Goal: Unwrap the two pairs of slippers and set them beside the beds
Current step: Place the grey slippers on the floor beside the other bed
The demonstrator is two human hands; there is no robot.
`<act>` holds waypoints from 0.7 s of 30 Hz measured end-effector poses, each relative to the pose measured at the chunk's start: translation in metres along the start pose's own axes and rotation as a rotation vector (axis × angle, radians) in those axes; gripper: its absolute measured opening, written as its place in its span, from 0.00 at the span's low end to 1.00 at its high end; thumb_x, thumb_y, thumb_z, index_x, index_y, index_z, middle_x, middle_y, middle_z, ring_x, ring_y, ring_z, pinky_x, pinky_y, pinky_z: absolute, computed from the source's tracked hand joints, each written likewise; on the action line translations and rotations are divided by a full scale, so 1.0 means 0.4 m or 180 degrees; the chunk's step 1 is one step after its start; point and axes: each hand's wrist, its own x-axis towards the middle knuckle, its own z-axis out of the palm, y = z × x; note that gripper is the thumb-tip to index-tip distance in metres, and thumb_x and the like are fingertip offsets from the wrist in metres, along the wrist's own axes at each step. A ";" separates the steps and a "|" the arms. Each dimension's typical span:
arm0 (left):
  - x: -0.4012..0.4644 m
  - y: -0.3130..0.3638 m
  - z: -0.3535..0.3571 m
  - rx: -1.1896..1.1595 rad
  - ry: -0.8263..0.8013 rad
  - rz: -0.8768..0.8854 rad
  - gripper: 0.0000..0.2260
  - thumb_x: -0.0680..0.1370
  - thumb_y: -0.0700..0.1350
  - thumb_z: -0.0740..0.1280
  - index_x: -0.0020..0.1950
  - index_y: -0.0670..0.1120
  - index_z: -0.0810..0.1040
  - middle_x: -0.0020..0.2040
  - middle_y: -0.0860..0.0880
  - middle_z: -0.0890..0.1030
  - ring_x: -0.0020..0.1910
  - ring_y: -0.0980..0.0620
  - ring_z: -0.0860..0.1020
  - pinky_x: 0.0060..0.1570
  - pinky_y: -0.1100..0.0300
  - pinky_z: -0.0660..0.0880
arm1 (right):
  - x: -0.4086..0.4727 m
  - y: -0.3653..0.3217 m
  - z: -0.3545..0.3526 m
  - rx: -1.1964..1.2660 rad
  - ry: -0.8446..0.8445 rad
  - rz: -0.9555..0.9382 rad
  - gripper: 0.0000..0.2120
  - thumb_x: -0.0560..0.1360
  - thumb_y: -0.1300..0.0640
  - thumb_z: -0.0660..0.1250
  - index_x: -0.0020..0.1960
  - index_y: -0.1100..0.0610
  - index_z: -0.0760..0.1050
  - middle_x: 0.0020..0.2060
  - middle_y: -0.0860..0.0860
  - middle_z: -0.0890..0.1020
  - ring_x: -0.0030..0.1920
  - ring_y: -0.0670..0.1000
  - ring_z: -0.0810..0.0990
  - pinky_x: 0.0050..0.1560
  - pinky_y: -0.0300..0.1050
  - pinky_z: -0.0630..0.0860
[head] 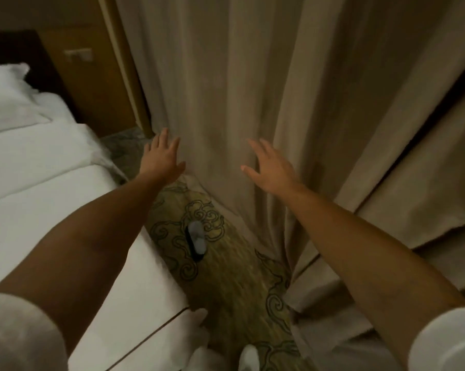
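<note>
A white slipper with a dark sole edge lies on the patterned carpet, close to the right side of the white bed. Whether a second slipper lies with it I cannot tell. My left hand is stretched forward above the floor, fingers apart, holding nothing. My right hand reaches out at the same height in front of the beige curtain, also spread and empty. Both hands are well above and beyond the slipper.
The curtain hangs to the floor along the right, leaving a narrow carpet strip between it and the bed. A pillow and dark headboard sit at upper left. White shapes, probably my feet, show at the bottom edge.
</note>
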 end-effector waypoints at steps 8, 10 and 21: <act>0.046 -0.114 0.043 -0.0005 0.0088 -0.0617 0.36 0.77 0.58 0.68 0.81 0.48 0.59 0.82 0.39 0.53 0.78 0.36 0.58 0.75 0.39 0.60 | 0.289 -0.007 0.135 0.0335 -0.0415 -0.0411 0.37 0.78 0.35 0.61 0.82 0.45 0.54 0.81 0.56 0.60 0.78 0.61 0.65 0.73 0.60 0.68; 0.061 -0.152 0.077 0.0013 0.0042 -0.0734 0.36 0.77 0.58 0.68 0.80 0.47 0.59 0.81 0.38 0.53 0.78 0.36 0.58 0.75 0.40 0.61 | 0.346 -0.031 0.178 0.0375 -0.0523 -0.0526 0.38 0.77 0.35 0.60 0.83 0.45 0.53 0.82 0.57 0.58 0.78 0.62 0.63 0.74 0.60 0.67; 0.385 -0.341 0.469 -0.0267 -0.0394 -0.0950 0.36 0.78 0.56 0.68 0.81 0.46 0.59 0.82 0.39 0.53 0.79 0.37 0.57 0.75 0.40 0.60 | 0.772 -0.059 0.584 0.0067 -0.0862 -0.0531 0.34 0.80 0.39 0.61 0.82 0.45 0.55 0.81 0.55 0.59 0.75 0.61 0.67 0.68 0.58 0.72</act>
